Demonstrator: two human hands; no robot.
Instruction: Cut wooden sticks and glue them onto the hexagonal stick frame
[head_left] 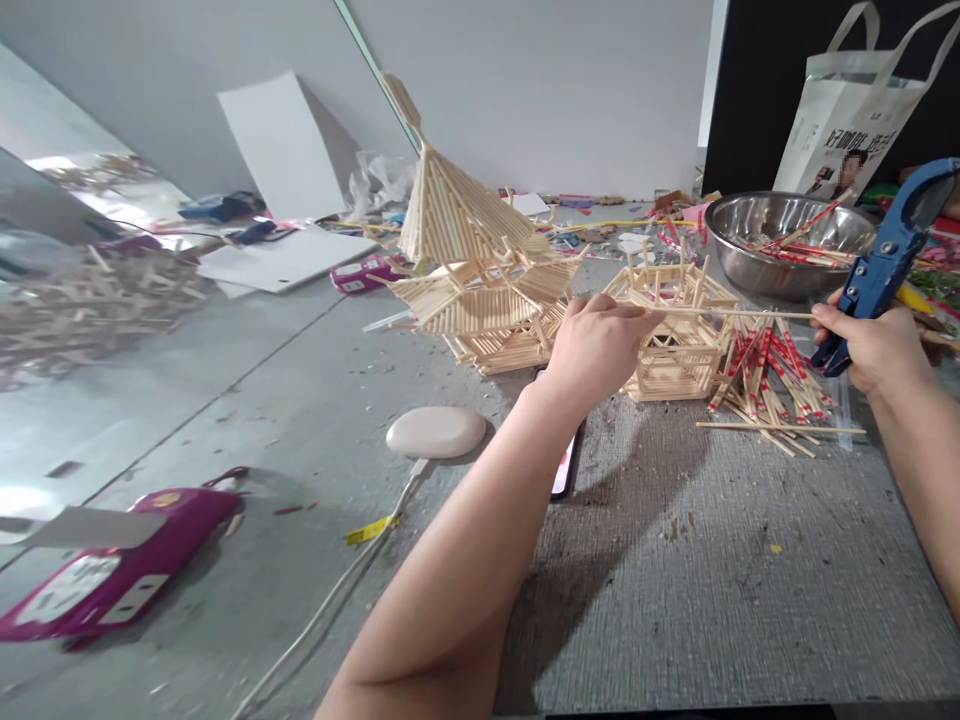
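A thin wooden stick runs level between my two hands. My left hand is closed around its left end, in front of a small open frame of glued sticks. My right hand grips a blue hand cutter and pinches the stick's right end between thumb and finger. Below the stick lies a pile of bamboo sticks with red-and-white wrapper ends. Behind my left hand stands a tiered stick model with a pointed roof; my hand hides part of it.
A steel bowl with wrapped sticks stands at the back right, before a white bag. A phone lies partly under my left forearm. Left of it are a white oval device with a cable and a purple power strip.
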